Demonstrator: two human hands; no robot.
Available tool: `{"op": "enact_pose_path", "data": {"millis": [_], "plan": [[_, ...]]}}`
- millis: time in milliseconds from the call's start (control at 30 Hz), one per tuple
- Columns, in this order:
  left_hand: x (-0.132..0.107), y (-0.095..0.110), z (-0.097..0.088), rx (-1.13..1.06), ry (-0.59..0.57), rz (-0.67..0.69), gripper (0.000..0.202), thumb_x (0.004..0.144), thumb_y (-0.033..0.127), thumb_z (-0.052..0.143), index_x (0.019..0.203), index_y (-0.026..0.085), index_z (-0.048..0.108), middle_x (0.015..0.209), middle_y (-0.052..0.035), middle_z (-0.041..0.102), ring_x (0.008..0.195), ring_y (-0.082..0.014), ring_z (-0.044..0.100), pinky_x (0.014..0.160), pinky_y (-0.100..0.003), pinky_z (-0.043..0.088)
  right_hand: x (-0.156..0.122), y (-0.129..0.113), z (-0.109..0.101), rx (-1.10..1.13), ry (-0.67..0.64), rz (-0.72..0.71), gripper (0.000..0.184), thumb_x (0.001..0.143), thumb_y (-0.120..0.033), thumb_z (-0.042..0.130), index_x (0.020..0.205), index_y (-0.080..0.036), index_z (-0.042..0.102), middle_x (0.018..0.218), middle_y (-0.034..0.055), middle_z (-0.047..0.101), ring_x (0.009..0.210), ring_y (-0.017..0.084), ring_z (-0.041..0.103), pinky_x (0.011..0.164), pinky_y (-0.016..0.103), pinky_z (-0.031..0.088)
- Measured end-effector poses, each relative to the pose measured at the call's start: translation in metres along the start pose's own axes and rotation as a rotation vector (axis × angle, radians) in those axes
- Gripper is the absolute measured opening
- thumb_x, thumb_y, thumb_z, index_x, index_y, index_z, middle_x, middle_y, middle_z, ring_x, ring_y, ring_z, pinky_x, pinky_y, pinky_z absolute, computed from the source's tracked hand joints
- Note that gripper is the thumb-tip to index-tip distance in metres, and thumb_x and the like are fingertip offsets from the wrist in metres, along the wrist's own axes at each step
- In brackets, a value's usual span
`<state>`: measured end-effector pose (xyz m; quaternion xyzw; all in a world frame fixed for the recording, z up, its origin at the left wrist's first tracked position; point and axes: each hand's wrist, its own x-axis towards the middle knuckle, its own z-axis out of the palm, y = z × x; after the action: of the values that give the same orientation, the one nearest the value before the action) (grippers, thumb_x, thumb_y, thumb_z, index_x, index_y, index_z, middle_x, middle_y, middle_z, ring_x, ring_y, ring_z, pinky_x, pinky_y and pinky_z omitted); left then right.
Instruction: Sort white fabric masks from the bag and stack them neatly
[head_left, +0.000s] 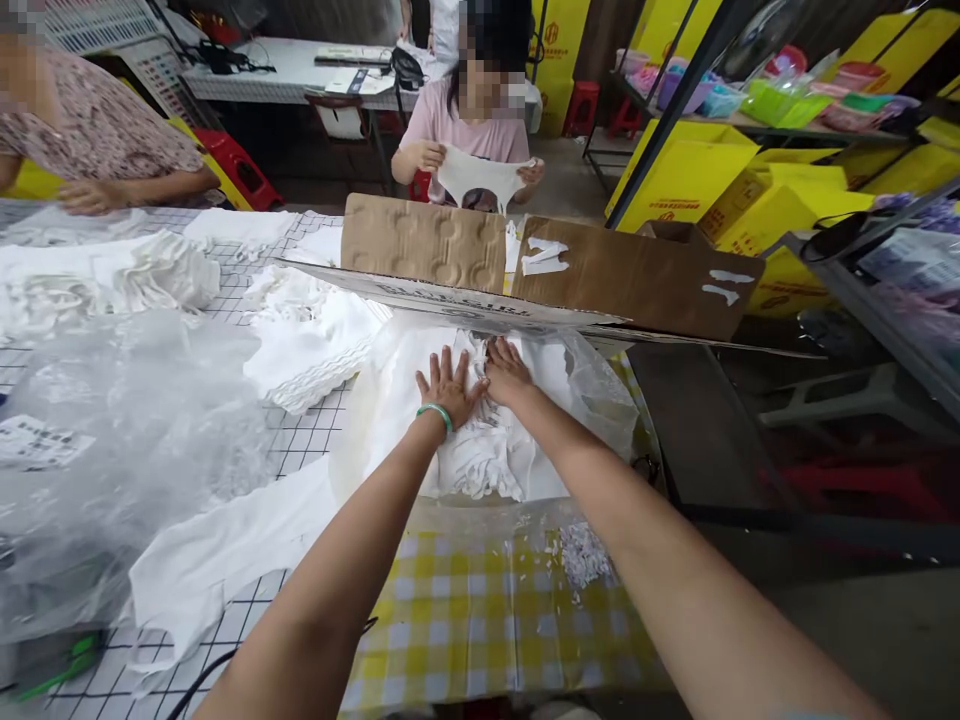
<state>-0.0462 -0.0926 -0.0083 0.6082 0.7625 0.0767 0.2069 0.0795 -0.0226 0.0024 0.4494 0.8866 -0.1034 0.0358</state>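
White garment stack lay on clear plastic over yellow-checked cloth, just beside cardboard divider. Left hand rested on stack, fingers spread wide; right hand also on stack, fingers straight, closer together. Dark-gridded white tablecloth ran leftward. Beyond divider, co-worker held up white top. Yellow bags at right, red print too small to read. Divider's dark capitals only partly legible; printed sheet at far left unreadable.
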Motion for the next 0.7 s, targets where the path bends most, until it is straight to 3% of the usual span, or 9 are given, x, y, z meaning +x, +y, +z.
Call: {"op": "enact_pose_path", "data": {"millis": [100, 200, 300, 433, 500, 567, 633, 700], "plan": [[-0.008, -0.012, -0.011, -0.166, 0.007, 0.053, 0.073, 0.09, 0.062, 0.021, 0.152, 0.026, 0.005, 0.16, -0.0032, 0.001, 0.146, -0.029, -0.001, 0.114, -0.06, 0.006, -0.028, -0.002, -0.025, 0.092, 0.007, -0.095, 0.066, 0.083, -0.031, 0.059, 0.141, -0.006, 0.04, 0.153, 0.018, 0.027, 0.142, 0.03, 0.025, 0.116, 0.041, 0.024], [-0.015, -0.024, -0.012, -0.26, 0.038, 0.1, 0.068, 0.094, 0.056, 0.018, 0.152, 0.025, 0.006, 0.159, -0.0019, 0.007, 0.146, -0.0257, 0.003, 0.115, -0.057, 0.007, -0.066, -0.013, -0.026, 0.148, 0.224, -0.13, 0.054, 0.092, -0.036, 0.046, 0.142, -0.014, 0.041, 0.153, 0.0113, 0.032, 0.143, 0.026, 0.024, 0.117, 0.043, 0.022], [-0.02, -0.028, -0.009, -0.226, 0.07, 0.124, 0.065, 0.094, 0.053, 0.025, 0.151, 0.024, 0.016, 0.159, -0.0046, 0.012, 0.146, -0.0282, 0.006, 0.114, -0.059, 0.007, -0.093, -0.01, -0.013, 0.233, 0.434, -0.02, 0.046, 0.097, -0.033, 0.033, 0.138, -0.017, 0.045, 0.149, 0.0107, 0.038, 0.142, 0.026, 0.025, 0.115, 0.05, 0.021], [-0.033, -0.025, -0.013, -0.213, 0.302, 0.19, 0.056, 0.091, 0.045, 0.04, 0.141, 0.019, 0.04, 0.153, -0.0126, 0.031, 0.142, -0.0321, 0.021, 0.111, -0.06, 0.019, -0.117, 0.027, -0.006, 0.509, 0.627, 0.171, 0.036, 0.094, -0.028, 0.035, 0.119, -0.016, 0.058, 0.121, 0.0135, 0.063, 0.116, 0.023, 0.056, 0.1, 0.04, 0.044], [-0.052, -0.021, -0.016, -0.234, 0.434, 0.291, 0.043, 0.089, 0.04, 0.045, 0.124, 0.017, 0.055, 0.139, -0.0149, 0.048, 0.133, -0.0305, 0.037, 0.108, -0.053, 0.029, -0.131, 0.042, -0.007, 0.568, 0.618, 0.145, 0.028, 0.092, -0.03, 0.042, 0.107, -0.018, 0.063, 0.107, 0.0103, 0.068, 0.103, 0.021, 0.062, 0.093, 0.037, 0.049], [-0.077, -0.013, -0.015, -0.237, 0.479, 0.391, 0.033, 0.086, 0.039, 0.051, 0.108, 0.016, 0.061, 0.122, -0.0147, 0.058, 0.119, -0.0288, 0.048, 0.101, -0.047, 0.038, -0.146, 0.045, -0.003, 0.569, 0.557, 0.069, 0.025, 0.091, -0.031, 0.045, 0.104, -0.02, 0.064, 0.108, 0.0087, 0.067, 0.105, 0.02, 0.061, 0.096, 0.037, 0.048], [-0.104, -0.004, -0.009, -0.177, 0.432, 0.482, 0.033, 0.083, 0.039, 0.056, 0.108, 0.017, 0.062, 0.118, -0.0146, 0.059, 0.113, -0.0299, 0.05, 0.096, -0.047, 0.039, -0.156, 0.041, 0.007, 0.545, 0.492, 0.016, 0.03, 0.094, -0.033, 0.043, 0.114, -0.021, 0.061, 0.123, 0.0093, 0.062, 0.121, 0.021, 0.053, 0.104, 0.039, 0.042], [-0.122, 0.005, 0.001, -0.062, 0.337, 0.584, 0.042, 0.08, 0.032, 0.06, 0.121, 0.019, 0.058, 0.129, -0.0149, 0.053, 0.119, -0.0331, 0.045, 0.098, -0.052, 0.035, -0.159, 0.036, 0.022, 0.501, 0.424, 0.015, 0.039, 0.097, -0.036, 0.036, 0.128, -0.02, 0.053, 0.141, 0.0091, 0.049, 0.137, 0.021, 0.036, 0.112, 0.042, 0.033]]}}
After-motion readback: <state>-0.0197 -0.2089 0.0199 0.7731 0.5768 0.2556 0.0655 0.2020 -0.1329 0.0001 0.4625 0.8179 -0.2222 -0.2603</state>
